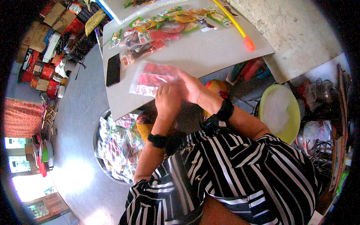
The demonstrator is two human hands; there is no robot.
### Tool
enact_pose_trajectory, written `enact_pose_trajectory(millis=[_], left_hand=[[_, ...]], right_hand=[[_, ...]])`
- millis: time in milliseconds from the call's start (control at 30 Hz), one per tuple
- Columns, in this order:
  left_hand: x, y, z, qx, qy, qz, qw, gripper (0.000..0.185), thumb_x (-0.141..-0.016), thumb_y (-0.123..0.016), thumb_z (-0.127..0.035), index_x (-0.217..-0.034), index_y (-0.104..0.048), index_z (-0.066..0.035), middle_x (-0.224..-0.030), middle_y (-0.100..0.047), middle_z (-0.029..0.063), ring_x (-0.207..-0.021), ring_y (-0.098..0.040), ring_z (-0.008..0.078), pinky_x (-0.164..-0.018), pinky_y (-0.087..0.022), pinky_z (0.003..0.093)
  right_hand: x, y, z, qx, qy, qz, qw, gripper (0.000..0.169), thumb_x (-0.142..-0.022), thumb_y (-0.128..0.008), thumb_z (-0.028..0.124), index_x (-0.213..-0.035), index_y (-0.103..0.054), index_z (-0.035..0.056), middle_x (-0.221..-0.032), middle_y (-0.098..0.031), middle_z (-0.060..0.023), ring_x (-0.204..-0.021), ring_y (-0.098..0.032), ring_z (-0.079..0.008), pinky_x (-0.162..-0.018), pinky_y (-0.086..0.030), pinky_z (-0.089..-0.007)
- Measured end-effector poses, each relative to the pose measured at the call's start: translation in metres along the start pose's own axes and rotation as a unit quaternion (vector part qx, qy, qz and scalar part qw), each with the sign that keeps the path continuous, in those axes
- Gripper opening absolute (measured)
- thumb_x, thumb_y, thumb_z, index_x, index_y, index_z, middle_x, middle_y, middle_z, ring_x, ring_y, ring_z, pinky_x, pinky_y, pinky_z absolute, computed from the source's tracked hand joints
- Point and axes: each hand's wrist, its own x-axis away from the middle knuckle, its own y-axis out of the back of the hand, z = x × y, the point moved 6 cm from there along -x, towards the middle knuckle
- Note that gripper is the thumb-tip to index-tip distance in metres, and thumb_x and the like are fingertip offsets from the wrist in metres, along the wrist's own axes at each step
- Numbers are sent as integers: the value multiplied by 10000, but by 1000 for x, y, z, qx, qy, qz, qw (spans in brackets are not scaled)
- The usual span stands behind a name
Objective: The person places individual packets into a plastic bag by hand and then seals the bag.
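A clear plastic bag with red printing [156,76] lies at the near edge of a grey tabletop [213,54]. My left hand [168,98] has its curled fingers on the bag's near right corner. At the bag's right end is my right hand [193,87], its thumb along the edge and its other fingers hidden. Both hands are close together and partly blurred. Left of the bag lies a black smartphone [113,69]. Beyond it are several red-printed clear packets [149,47] and a row of small green and yellow food packets [174,18].
A yellow stick with an orange tip [234,24] crosses the table's far right. Below the table's left side stands a metal basin [98,160] full of clear packets. A yellow-green basin [294,112] is at my right. Cardboard boxes [42,33] are piled at far left.
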Motion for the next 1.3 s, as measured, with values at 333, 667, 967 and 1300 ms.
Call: enact_pose_trajectory(millis=[333, 667, 967, 1300], left_hand=[[-3, 4, 2, 9, -17, -53, 998, 181, -656, -446, -110, -799, -488, -8, -850, -509, 144, -831, -471, 307, -744, -372, 385], [3, 8, 4, 15, 6, -54, 998, 202, -637, -488, -103, -827, -488, -34, -855, -517, 124, -832, -475, 302, -721, -382, 385], [5, 9, 5, 12, -4, -85, 996, 140, -626, -481, -114, -752, -494, -53, -798, -508, 102, -771, -474, 280, -677, -374, 379], [5, 5, 3, 56, -22, -99, 993, 149, -629, -484, -96, -759, -499, -26, -828, -518, 129, -794, -484, 290, -692, -398, 371]], right_hand=[[-13, 6, -6, 35, -73, 11, 997, 333, -786, -414, 341, -1055, -441, 146, -912, -507, -34, -809, -487, -142, -698, -413, -310], [14, -6, 3, 56, -86, 17, 995, 363, -777, -438, 348, -1093, -412, 171, -823, -505, -19, -732, -482, -132, -654, -426, -293], [17, -4, 6, 115, -72, -53, 989, 320, -786, -411, 352, -899, -484, 62, -812, -532, -62, -724, -518, -171, -623, -428, -322], [-12, 9, -15, 27, -61, -4, 998, 376, -799, -381, 334, -1081, -399, 85, -960, -501, -91, -847, -491, -199, -747, -397, -344]])
